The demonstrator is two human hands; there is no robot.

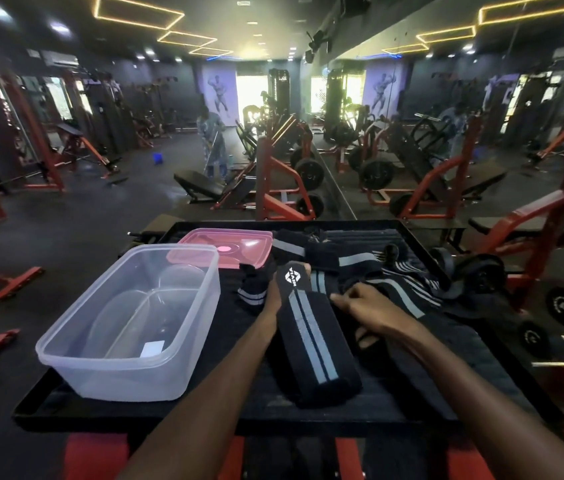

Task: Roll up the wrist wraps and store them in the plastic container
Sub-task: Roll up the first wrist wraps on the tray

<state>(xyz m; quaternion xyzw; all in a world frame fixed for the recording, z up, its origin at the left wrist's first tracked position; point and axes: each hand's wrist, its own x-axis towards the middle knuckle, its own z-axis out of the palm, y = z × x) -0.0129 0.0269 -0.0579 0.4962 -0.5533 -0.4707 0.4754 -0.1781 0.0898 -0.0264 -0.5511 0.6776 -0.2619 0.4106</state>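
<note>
Nearest me, one black wrist wrap with grey stripes point(311, 336) lies on the black tray point(412, 403); my left hand point(275, 296) grips its far end, my right hand point(365, 308) pinches the black wrap pile point(370, 271). Left sits the clear plastic container point(128, 323), empty, pink lid point(235, 245) behind.

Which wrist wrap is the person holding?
The wrap with the white logo, gripped by the left hand and lying toward the camera; the other wraps lie heaped behind it.

The left hand point(275, 289) held up one end of a black wrist wrap point(311, 336). The right hand point(365, 308) pinched its edge. A clear plastic container point(128, 327) sat beside them.
</note>
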